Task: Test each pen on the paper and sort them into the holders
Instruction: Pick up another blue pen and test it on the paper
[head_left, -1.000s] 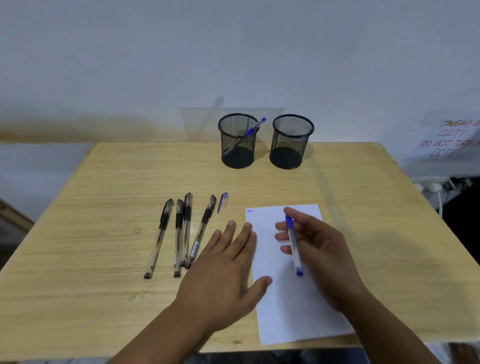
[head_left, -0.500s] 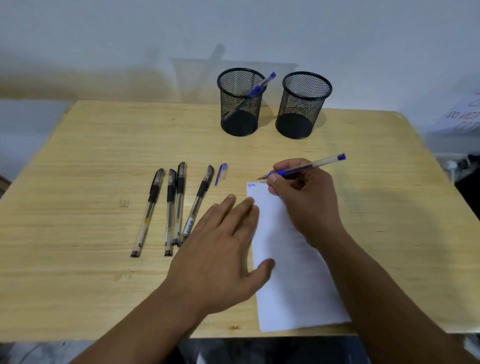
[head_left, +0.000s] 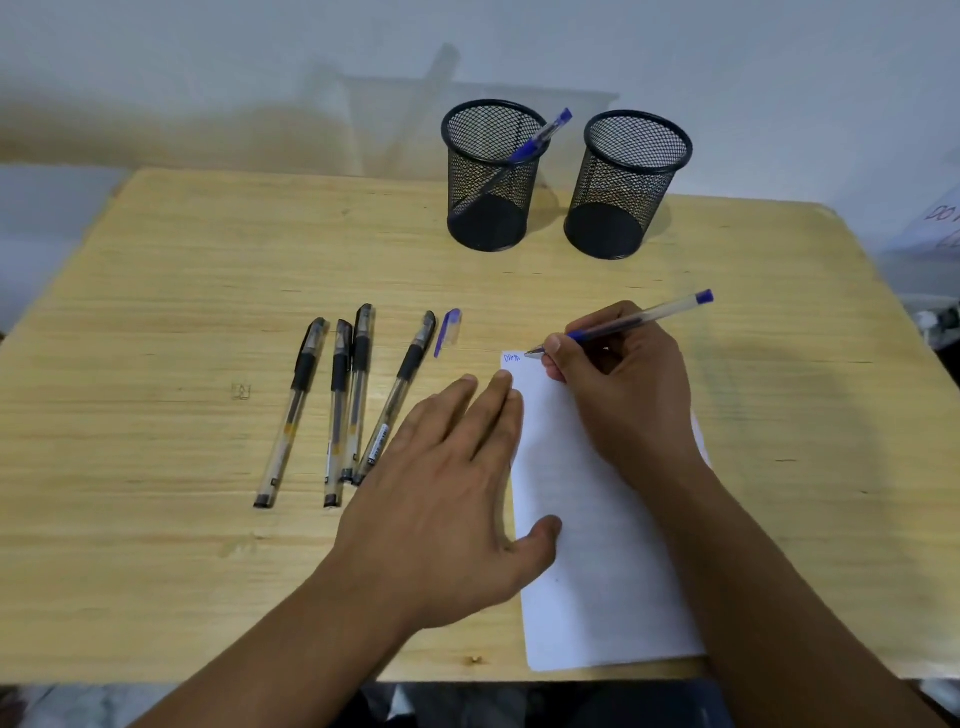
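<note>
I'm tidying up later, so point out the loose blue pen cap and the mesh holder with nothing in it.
blue pen cap (head_left: 448, 331): head view, middle of the cap.
empty mesh holder (head_left: 623, 187): head view, its front mesh wall.

Bare table (head_left: 156, 312) lies open between four pens (head_left: 343, 405) and two holders (head_left: 566, 182); both hands cover the paper (head_left: 597, 571).

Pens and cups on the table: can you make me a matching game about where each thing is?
Things:
1. blue pen
2. blue cap
3. left holder
4. right holder

Places or states:
A. lying on the table beside the black pens
B. has one blue pen leaning inside
C. gripped by the right hand, tip at the paper
D. no pen showing in it

Pairs: 1-C, 2-A, 3-B, 4-D
</note>
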